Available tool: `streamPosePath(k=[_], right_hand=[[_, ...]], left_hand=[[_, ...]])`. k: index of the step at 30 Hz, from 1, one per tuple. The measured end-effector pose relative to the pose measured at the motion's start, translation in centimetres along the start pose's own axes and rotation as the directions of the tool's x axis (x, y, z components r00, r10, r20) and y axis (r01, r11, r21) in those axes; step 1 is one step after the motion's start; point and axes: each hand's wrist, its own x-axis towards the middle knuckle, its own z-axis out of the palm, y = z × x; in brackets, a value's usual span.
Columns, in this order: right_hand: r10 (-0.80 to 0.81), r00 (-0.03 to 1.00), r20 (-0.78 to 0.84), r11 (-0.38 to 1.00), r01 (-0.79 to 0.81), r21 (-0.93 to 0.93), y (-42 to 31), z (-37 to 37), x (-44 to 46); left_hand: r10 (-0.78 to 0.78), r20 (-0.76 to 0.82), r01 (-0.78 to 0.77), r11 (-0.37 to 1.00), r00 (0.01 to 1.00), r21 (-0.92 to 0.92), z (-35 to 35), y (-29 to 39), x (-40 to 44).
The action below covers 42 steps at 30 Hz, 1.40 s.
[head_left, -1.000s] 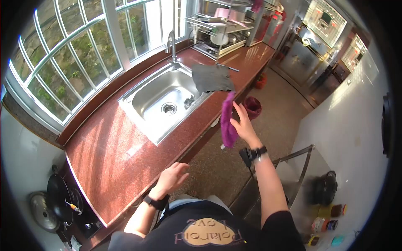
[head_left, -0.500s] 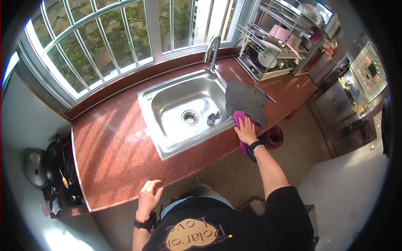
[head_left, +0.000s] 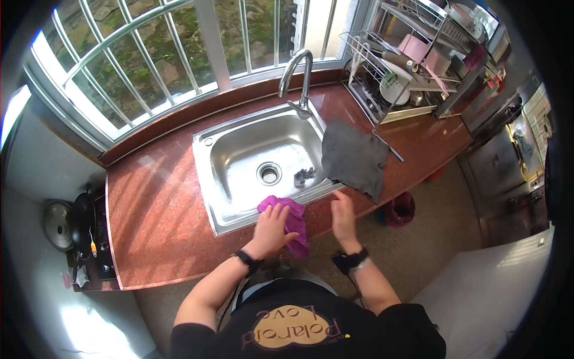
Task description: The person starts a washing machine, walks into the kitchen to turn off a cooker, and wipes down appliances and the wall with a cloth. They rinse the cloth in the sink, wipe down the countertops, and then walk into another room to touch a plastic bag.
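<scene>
A purple cloth [head_left: 296, 222] lies over the front rim of the steel sink [head_left: 218, 224] and hangs down past the counter edge. My left hand [head_left: 270, 230] presses on it, fingers over the top and thumb against its right side. To the right, my right hand [head_left: 343, 218] is lifted at the counter edge, holding nothing, its fingers loosely bent and slightly blurred. A dark grey cloth [head_left: 354, 157] is spread on the counter right of the basin, just beyond that hand. Inside the basin, a dark scouring pad [head_left: 304, 175] rests beside the drain [head_left: 269, 174].
A curved faucet [head_left: 305, 81] rises behind the sink. On the right stands a dish rack [head_left: 412, 113] with dishes, and a thin grey stick [head_left: 388, 146] lies before it. A bin [head_left: 399, 210] is below the counter. A wok [head_left: 82, 224] sits at left.
The purple cloth has moved left along the sink's front rim, from under my right hand to under my left. My left hand has come up onto it; my right has drawn back off it.
</scene>
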Motion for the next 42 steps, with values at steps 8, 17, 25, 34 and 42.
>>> streamPosePath(k=[8,17,25,34,42], right_hand=[[0.192,0.968,-0.159,0.977,-0.205,-0.066,-0.7,-5.8,-7.1],[0.226,0.966,-0.124,0.960,-0.243,-0.142,-4.0,-4.3,-7.5],[-0.001,1.000,-0.021,0.968,-0.004,-0.252,-3.8,1.5,-5.4],[-0.095,0.993,0.064,0.873,0.114,-0.473,-2.8,4.0,-6.1],[-0.030,0.998,0.051,0.860,0.052,-0.508,-5.0,3.8,-7.8]], left_hand=[[0.170,0.182,-0.180,0.983,0.969,0.041,9.4,2.9,11.9],[0.102,0.150,-0.098,0.994,0.983,-0.038,4.7,-0.7,8.7],[-0.042,0.105,0.017,0.972,0.994,0.235,-5.7,-12.6,-8.4],[-0.239,0.102,0.213,0.953,0.966,0.217,-9.4,-15.1,-13.7],[-0.531,-0.046,0.480,0.722,0.846,0.498,-9.8,-28.0,0.9]])
